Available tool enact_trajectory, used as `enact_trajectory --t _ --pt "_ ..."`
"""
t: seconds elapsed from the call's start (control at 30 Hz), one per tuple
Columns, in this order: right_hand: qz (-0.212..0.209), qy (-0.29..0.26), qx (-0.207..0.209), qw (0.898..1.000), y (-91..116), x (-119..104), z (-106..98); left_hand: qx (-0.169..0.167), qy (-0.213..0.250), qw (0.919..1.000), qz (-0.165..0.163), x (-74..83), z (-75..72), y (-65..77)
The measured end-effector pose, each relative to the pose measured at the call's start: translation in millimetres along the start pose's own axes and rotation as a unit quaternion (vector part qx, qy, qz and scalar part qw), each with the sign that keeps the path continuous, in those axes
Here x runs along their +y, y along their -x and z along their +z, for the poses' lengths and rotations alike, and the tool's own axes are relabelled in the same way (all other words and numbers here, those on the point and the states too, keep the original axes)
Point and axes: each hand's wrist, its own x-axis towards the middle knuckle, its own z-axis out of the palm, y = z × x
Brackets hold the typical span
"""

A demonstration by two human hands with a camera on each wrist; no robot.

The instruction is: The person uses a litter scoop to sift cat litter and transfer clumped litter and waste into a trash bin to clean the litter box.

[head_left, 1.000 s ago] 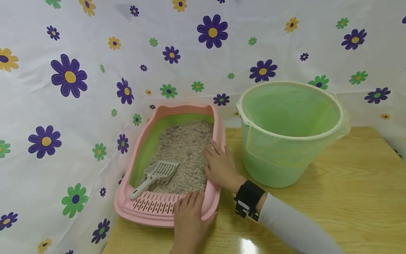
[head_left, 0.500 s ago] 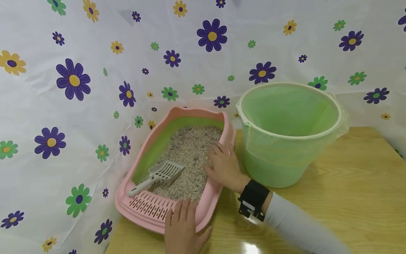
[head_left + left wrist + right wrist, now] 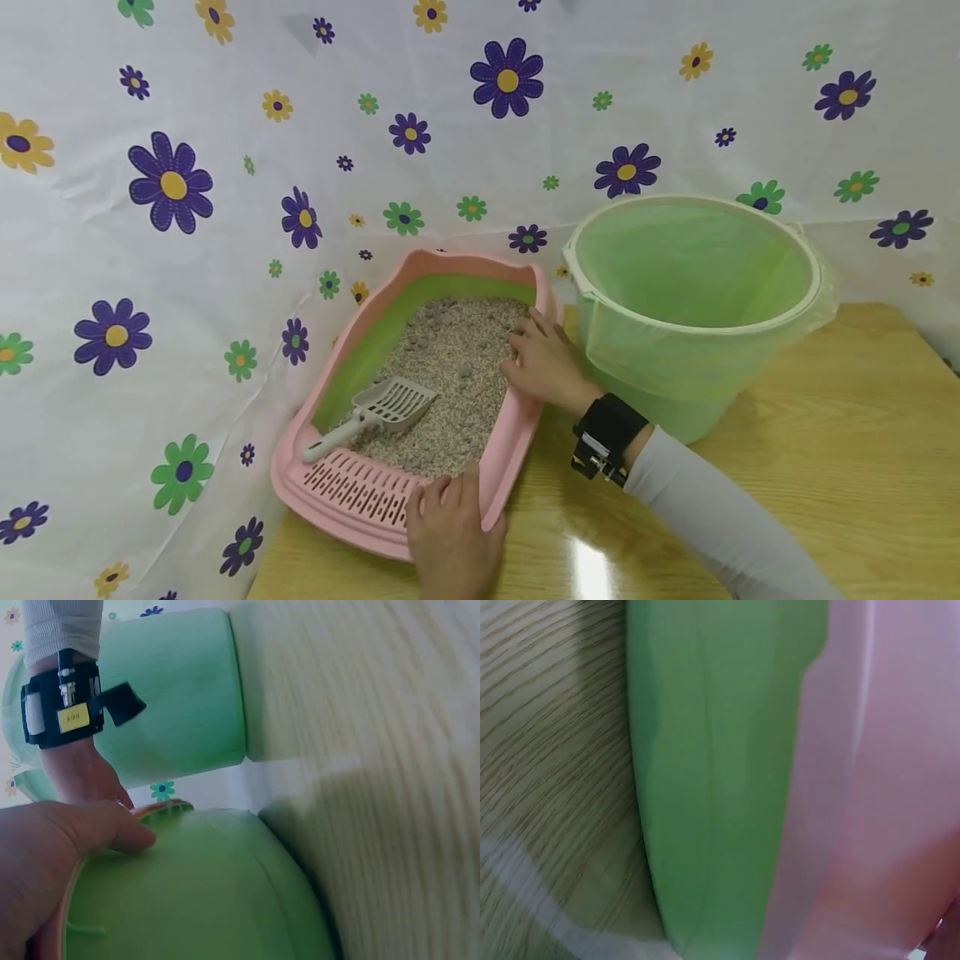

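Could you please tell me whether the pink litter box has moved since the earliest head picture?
Yes, the litter box has swung its far end rightward, closer to the green bucket.

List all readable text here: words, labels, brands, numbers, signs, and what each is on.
Nothing legible.
Yellow label on the black wrist strap, right arm: dark characters, too small and blurred to read.
White label on the same strap, head view: too small to tell if it bears text.
Litter box, slotted litter scoop, green bucket: no visible text.
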Motion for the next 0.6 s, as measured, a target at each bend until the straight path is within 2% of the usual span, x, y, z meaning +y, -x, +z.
enact_trajectory --t 0.1,0.2,0.3,0.4,0.5,0.6 --pt "0.002 0.016 0.012 1.000 9.8 -1.2 -1.3 0.035 0.028 0.9986 0.027 -10.6 1.9 1.1" --pt "0.022 0.029 0.027 0.999 21.3 -2.1 -4.3 0.052 0.054 0.9949 0.067 -26.4 4.6 -2.2" --pt "0.051 0.056 0.042 0.996 32.9 -3.6 -4.3 0.043 0.057 0.9914 0.109 -47.2 7.4 -7.8" --pt "0.057 0.094 0.057 0.992 43.5 -5.5 -1.7 0.020 0.051 0.9883 0.142 -67.9 6.7 -14.3" --pt "0.042 0.104 0.058 0.992 52.7 -4.3 0.0 -0.014 0.049 0.9886 0.142 -80.6 1.6 -18.7" --pt "0.028 0.064 0.042 0.997 58.0 5.8 -2.8 -0.060 0.037 0.9923 0.102 -76.2 -3.4 -17.4"
